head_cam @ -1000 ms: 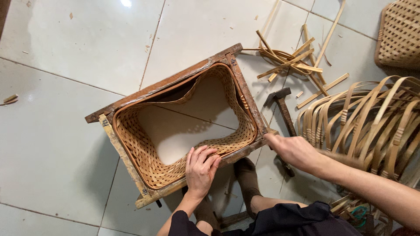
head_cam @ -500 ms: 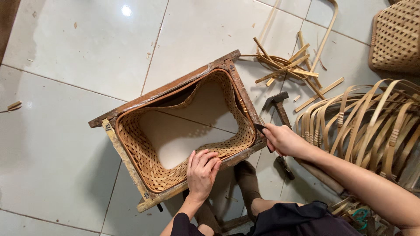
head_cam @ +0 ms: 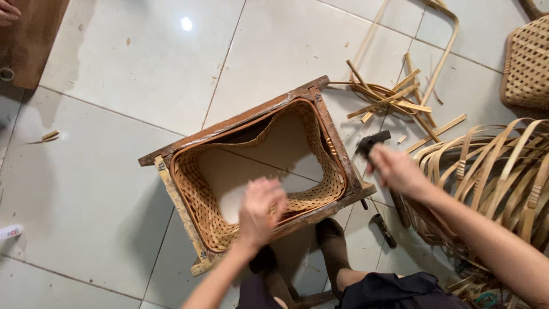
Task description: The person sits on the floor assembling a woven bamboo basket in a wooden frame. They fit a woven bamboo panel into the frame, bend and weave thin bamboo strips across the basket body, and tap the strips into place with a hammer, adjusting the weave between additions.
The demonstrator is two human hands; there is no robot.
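A woven cane basket [head_cam: 206, 212] sits inside a brown wooden frame [head_cam: 229, 123] on the tiled floor, open side up. My left hand [head_cam: 260, 209] is blurred over the near rim of the basket, fingers spread and nothing in it. To the right of the frame's corner, my right hand [head_cam: 397, 169] covers the handle of a dark hammer [head_cam: 372, 142] whose head sticks out past the fingers. Blur hides whether the fingers grip the handle.
My feet in dark socks [head_cam: 331, 246] rest by the frame's near side. A small dark tool [head_cam: 382, 229] lies on the floor. Loose bamboo strips [head_cam: 389, 97], a half-made basket of bent strips [head_cam: 492, 171] and a woven basket [head_cam: 526, 63] fill the right. Another person's hand [head_cam: 8, 11] shows top left.
My right hand has left the frame's corner and moved right onto the hammer. My left hand has lifted a little off the rim and is blurred. The view has shifted.
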